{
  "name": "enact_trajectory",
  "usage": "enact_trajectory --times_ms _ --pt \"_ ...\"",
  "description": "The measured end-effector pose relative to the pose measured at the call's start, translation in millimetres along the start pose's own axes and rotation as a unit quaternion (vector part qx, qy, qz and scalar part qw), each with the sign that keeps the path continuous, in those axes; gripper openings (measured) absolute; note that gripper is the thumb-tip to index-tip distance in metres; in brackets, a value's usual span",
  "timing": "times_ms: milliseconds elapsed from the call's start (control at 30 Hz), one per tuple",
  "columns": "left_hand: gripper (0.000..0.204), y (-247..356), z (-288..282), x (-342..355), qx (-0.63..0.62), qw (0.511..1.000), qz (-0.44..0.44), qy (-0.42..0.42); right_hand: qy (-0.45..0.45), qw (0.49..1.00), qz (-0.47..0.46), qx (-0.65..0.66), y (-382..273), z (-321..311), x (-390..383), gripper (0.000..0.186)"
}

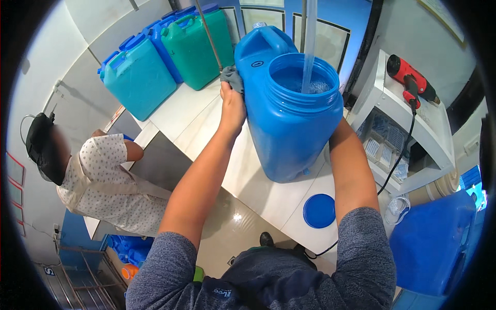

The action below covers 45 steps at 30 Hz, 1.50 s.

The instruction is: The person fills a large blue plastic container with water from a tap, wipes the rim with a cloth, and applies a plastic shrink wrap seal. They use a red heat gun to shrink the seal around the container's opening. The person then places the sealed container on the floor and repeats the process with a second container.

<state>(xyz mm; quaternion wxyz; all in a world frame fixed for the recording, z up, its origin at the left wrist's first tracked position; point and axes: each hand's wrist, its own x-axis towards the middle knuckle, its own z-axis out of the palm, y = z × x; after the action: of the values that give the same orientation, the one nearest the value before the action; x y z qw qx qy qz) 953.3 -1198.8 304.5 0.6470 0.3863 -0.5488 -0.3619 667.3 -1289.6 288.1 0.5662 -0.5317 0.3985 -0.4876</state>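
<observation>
The tall blue plastic jug with a round threaded mouth (292,137) stands right of my left hand (233,108), which is clamped on a crumpled grey cloth (232,78). My right hand is hidden behind the jug; I cannot tell its grip. Nearer me than that hand lies a round blue plastic lid (319,211).

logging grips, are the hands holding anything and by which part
Left hand: grey cloth, by its lower part, beside the blue jug. Right hand: hidden behind the jug, cannot tell.
</observation>
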Motion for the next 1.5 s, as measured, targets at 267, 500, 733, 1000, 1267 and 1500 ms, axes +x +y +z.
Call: enact_trajectory --times_ms 267,500,733,1000,1267,1500 --pt "0.054 -10 10 -106 -0.002 0.975 -0.210 0.068 0.038 0.999 -0.015 0.001 46 -4 -32 0.029" --pt "0.036 77 37 -148 -0.026 0.998 0.017 0.046 0.145 0.983 -0.086 0.078 -11 27 -117 0.029" --pt "0.032 137 66 -111 0.258 0.922 0.282 0.062 0.109 0.988 -0.097 0.041 -17 40 -289 0.026" --pt "0.059 110 124 -249 0.312 0.878 0.319 -0.175 -0.046 0.994 -0.044 0.087 -33 24 -380 0.061" --pt "0.093 117 164 -258 0.183 0.902 0.355 -0.162 0.068 0.973 -0.216 0.039 -88 -10 -386 0.060" --pt "0.083 138 128 -242 0.226 0.900 0.307 -0.209 0.443 0.637 -0.372 -0.510 -219 -142 -319 0.056"
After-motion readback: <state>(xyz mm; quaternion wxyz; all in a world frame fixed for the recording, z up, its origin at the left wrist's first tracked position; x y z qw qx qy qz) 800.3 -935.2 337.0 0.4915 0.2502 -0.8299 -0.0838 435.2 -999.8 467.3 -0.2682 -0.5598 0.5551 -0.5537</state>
